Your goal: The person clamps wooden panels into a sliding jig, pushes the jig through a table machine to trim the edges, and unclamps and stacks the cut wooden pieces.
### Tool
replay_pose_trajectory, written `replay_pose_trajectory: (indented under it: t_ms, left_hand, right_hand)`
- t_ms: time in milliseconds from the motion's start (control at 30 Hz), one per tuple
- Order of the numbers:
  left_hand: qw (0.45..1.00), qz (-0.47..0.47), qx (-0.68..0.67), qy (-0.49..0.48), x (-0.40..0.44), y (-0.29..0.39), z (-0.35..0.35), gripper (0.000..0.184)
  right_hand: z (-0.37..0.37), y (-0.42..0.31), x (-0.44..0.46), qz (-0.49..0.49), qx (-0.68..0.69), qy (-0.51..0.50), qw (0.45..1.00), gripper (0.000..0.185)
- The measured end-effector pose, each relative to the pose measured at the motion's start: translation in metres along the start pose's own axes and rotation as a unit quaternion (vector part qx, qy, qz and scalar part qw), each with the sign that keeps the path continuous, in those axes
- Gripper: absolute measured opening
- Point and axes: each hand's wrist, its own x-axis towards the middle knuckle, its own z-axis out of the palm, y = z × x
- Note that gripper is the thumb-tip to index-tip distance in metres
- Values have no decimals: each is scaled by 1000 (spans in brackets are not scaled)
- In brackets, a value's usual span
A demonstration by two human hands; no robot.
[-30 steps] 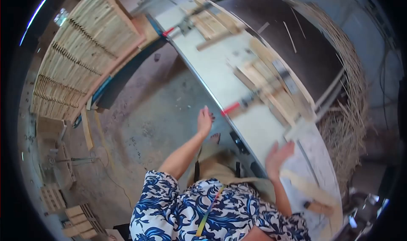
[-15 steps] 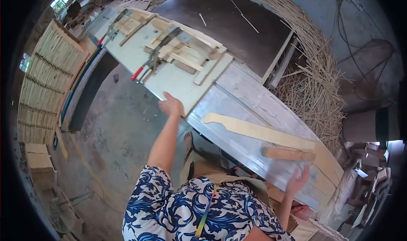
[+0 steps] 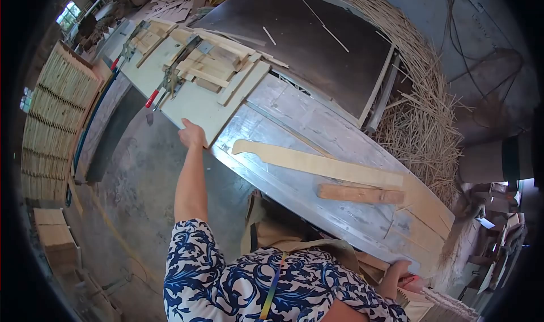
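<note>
My left hand [image 3: 192, 134] grips the near corner of a pale plywood board [image 3: 198, 107], fingers curled over its edge. On that board, wood strips and blocks [image 3: 212, 61] are held by bar clamps with red handles [image 3: 152, 98]. My right hand [image 3: 399, 270] is low at the near edge of the metal table [image 3: 283, 177], beside something red [image 3: 416, 283]; its fingers are partly hidden. Between the hands, a long curved flat wooden piece [image 3: 317, 166] lies on the metal, with a shorter wooden bar [image 3: 361, 194] just below it.
Beyond the metal lies a dark tabletop [image 3: 306, 33] with thin offcuts. A large heap of thin wood sticks [image 3: 422, 123] piles up at the right. Stacked curved wood pieces [image 3: 62, 118] stand at the left, above cartons [image 3: 55, 231] on the concrete floor [image 3: 136, 169].
The clamped board, the curved piece and the bar have shifted left together, my left hand moving with them. My right hand has dropped from over the metal to its near edge.
</note>
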Motion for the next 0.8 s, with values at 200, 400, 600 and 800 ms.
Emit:
replay_pose_trajectory:
  t_ms: [200, 400, 600, 800]
  left_hand:
    - [951, 246, 183, 37, 105, -112, 66, 61]
    - [926, 334, 157, -83, 67, -125, -7, 35]
    - [879, 306, 359, 62, -32, -82, -65, 46]
    - [893, 392, 217, 38, -58, -42, -69, 49]
  right_hand:
    - [6, -1, 24, -62, -411, 77, 906, 69]
    - [-76, 26, 1, -75, -416, 82, 902, 49]
    - [-130, -21, -37, -9, -21, 221, 975, 70]
    - [-130, -57, -105, -12, -64, 226, 972, 68]
